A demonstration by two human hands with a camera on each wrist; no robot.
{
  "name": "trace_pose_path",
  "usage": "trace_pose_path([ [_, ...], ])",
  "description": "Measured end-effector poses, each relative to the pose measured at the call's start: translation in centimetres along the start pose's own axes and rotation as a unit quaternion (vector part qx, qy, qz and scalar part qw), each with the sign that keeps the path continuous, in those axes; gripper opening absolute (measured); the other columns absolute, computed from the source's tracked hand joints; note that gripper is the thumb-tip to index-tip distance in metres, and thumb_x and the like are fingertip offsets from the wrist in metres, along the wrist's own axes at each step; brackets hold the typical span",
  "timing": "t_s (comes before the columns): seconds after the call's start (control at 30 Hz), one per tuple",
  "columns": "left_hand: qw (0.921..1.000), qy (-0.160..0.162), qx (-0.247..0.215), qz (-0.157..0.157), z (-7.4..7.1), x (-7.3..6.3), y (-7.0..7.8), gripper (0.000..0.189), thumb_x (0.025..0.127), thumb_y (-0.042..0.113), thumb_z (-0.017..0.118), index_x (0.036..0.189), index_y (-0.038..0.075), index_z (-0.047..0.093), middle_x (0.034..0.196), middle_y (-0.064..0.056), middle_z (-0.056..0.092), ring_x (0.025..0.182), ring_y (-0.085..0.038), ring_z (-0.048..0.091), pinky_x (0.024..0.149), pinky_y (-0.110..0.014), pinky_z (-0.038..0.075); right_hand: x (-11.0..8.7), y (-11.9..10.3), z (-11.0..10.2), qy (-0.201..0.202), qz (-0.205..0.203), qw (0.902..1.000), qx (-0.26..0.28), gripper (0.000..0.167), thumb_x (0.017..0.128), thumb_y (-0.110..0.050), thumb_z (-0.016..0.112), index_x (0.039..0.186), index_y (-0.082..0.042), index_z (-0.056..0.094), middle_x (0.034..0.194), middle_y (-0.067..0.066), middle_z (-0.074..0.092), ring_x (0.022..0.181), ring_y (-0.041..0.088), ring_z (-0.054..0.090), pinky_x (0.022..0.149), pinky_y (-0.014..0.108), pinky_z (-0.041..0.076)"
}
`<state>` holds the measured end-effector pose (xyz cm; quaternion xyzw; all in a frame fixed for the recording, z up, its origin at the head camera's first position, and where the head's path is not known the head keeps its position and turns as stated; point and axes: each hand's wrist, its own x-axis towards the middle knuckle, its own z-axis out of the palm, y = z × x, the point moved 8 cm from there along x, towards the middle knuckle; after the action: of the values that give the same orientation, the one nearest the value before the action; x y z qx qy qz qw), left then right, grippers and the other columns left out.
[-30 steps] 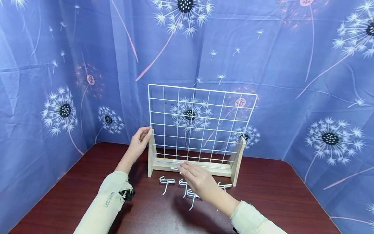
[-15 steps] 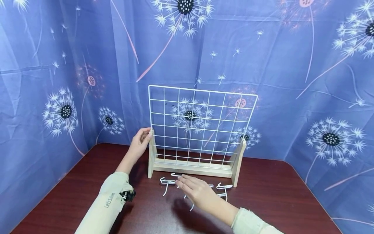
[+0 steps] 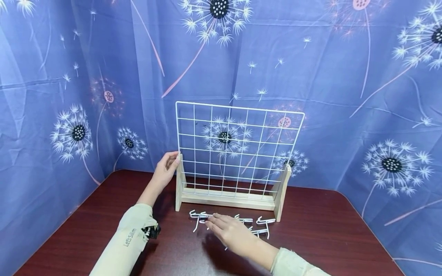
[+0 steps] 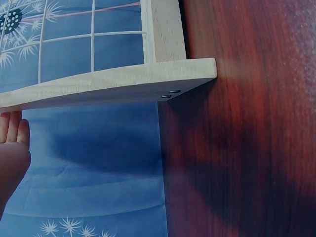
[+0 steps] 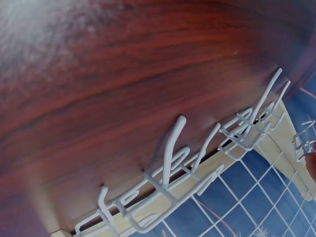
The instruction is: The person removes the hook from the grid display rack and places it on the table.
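Observation:
A white wire grid rack (image 3: 238, 148) stands upright in a pale wooden base (image 3: 228, 199) on the table. My left hand (image 3: 164, 168) holds the top of the base's left upright beside the grid's edge; its fingertips (image 4: 13, 126) meet the wood in the left wrist view. Low in front of the base, my right hand (image 3: 232, 234) pinches a white wire hook (image 5: 307, 140), mostly hidden by the fingers in the head view. Several more white wire hooks (image 3: 265, 221) lie on the table around and beneath this hand.
The dark red-brown wooden table (image 3: 321, 234) extends to both sides. Blue curtains (image 3: 331, 126) with a dandelion print hang behind it and along its left. A black device (image 3: 150, 231) is strapped at the left sleeve.
My right hand has lowered from the grid's bottom edge toward the table, carrying the hook away from the base. The left hand stays on the upright.

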<state>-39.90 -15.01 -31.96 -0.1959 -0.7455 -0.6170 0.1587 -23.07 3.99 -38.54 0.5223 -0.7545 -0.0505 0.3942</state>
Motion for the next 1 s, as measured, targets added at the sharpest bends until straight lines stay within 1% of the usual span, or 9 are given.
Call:
trace_pose_path([
  [0.1, 1.0000, 0.000, -0.003, -0.003, 0.1, 0.0, 0.0, 0.036, 0.099, 0.003, 0.050, 0.131, -0.013, 0.045, 0.128, -0.031, 0.052, 0.111, -0.020, 0.051, 0.090, -0.010, 0.039, -0.1, -0.3, 0.5, -0.027, -0.009, 0.9995, -0.009, 0.032, 0.085, -0.011, 0.054, 0.112, -0.006, 0.069, 0.110, 0.006, 0.070, 0.104, 0.020, 0.065, 0.093, 0.028, 0.049],
  [0.17, 1.0000, -0.002, -0.006, -0.004, 0.1, 0.1, 0.0, 0.036, 0.099, 0.003, 0.049, 0.131, -0.013, 0.045, 0.128, -0.031, 0.052, 0.112, -0.022, 0.051, 0.090, -0.010, 0.039, -0.3, -0.4, 0.9, -0.046, -0.013, 0.9988, -0.013, 0.035, 0.079, -0.011, 0.058, 0.112, -0.006, 0.069, 0.110, 0.006, 0.070, 0.105, 0.020, 0.064, 0.093, 0.028, 0.049],
  [0.3, 0.9999, -0.004, -0.007, -0.007, 0.1, 0.1, -0.1, 0.036, 0.100, 0.004, 0.049, 0.132, -0.012, 0.044, 0.129, -0.030, 0.051, 0.115, -0.027, 0.050, 0.091, -0.010, 0.038, -0.5, -0.6, 1.3, -0.066, -0.018, 0.9975, -0.020, 0.036, 0.077, -0.011, 0.063, 0.112, -0.007, 0.070, 0.109, 0.005, 0.070, 0.104, 0.019, 0.064, 0.093, 0.028, 0.049],
  [0.53, 1.0000, -0.004, -0.001, -0.007, 0.0, 0.0, -0.2, 0.037, 0.100, 0.005, 0.049, 0.132, -0.012, 0.044, 0.130, -0.030, 0.051, 0.115, -0.026, 0.050, 0.091, -0.010, 0.038, -0.6, -1.2, 2.1, -0.084, -0.029, 0.9954, -0.034, 0.029, 0.082, -0.013, 0.058, 0.108, -0.010, 0.071, 0.105, 0.001, 0.070, 0.101, 0.015, 0.064, 0.093, 0.026, 0.049],
  [0.77, 1.0000, -0.006, -0.003, -0.006, 0.2, -0.2, -0.1, 0.036, 0.100, 0.004, 0.048, 0.132, -0.012, 0.044, 0.128, -0.030, 0.052, 0.114, -0.028, 0.050, 0.088, -0.011, 0.039, -0.6, -1.8, 2.9, -0.127, -0.033, 0.9908, -0.033, 0.026, 0.085, -0.016, 0.065, 0.110, -0.011, 0.071, 0.107, 0.001, 0.070, 0.102, 0.014, 0.064, 0.094, 0.026, 0.048],
  [0.9, 0.9999, -0.008, -0.005, -0.006, 0.1, -0.2, 0.0, 0.036, 0.100, 0.004, 0.047, 0.133, -0.012, 0.043, 0.128, -0.030, 0.051, 0.115, -0.032, 0.049, 0.088, -0.010, 0.039, -0.5, -2.0, 3.3, -0.136, -0.035, 0.9893, -0.038, 0.025, 0.087, -0.018, 0.064, 0.110, -0.012, 0.071, 0.108, 0.000, 0.070, 0.102, 0.013, 0.063, 0.094, 0.025, 0.048],
  [1.0, 0.9999, -0.006, -0.006, -0.007, 0.1, -0.1, 0.1, 0.036, 0.100, 0.004, 0.048, 0.133, -0.012, 0.043, 0.128, -0.030, 0.051, 0.116, -0.033, 0.049, 0.089, -0.010, 0.039, -0.5, -2.1, 3.5, -0.140, -0.035, 0.9886, -0.041, 0.026, 0.086, -0.018, 0.064, 0.110, -0.012, 0.071, 0.108, 0.000, 0.069, 0.103, 0.012, 0.063, 0.093, 0.025, 0.048],
])
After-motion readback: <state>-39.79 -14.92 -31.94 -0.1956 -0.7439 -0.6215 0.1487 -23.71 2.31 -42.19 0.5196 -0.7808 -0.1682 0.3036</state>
